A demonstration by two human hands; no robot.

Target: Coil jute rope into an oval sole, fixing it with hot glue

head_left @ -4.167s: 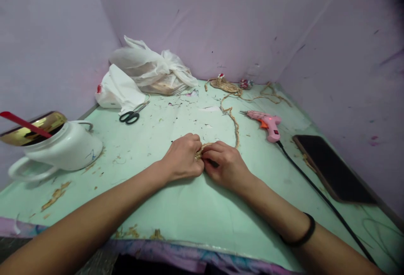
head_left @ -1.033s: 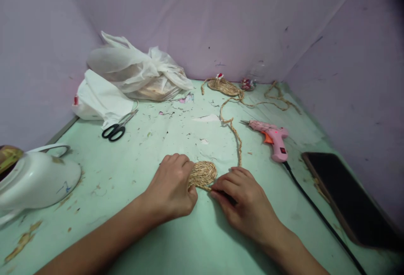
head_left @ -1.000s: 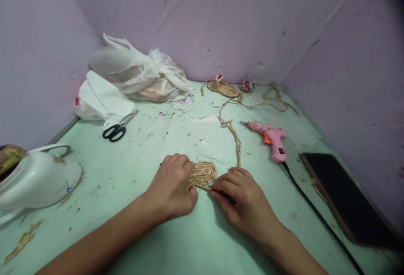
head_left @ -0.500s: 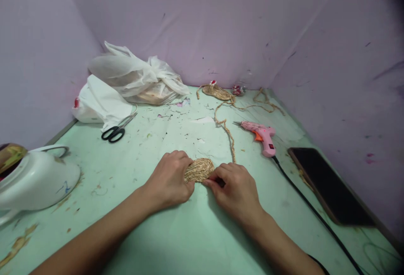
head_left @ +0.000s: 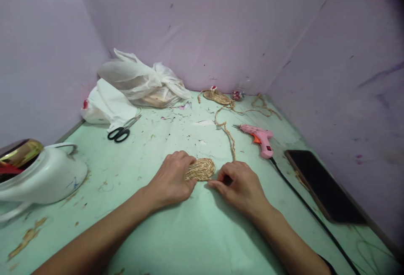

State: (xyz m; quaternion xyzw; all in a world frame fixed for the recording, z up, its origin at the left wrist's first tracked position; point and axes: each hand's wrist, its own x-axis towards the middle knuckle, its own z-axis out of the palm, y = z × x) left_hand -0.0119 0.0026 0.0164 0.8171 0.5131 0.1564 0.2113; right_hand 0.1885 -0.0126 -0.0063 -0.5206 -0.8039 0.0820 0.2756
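Between my hands lies a flat oval of coiled straw braid, its windings pressed close together. My left hand is closed on its left end, thumb along the near edge and fingers over the far edge. Just off the lower right edge, my right hand pinches the loose part of the braided straw cord between thumb and forefinger. That cord runs from beyond my right hand toward the back of the table. The fingertips of my right hand partly hide the stretch they hold.
A pink glue gun with a black cable and a phone lie to the right. At left are scissors, a white pot-like container and plastic bags. A finished-looking straw sole lies at the back wall.
My right hand has drawn slightly away from the oval's edge, opening a small gap. My left hand keeps its hold. The whole view has shifted a little.
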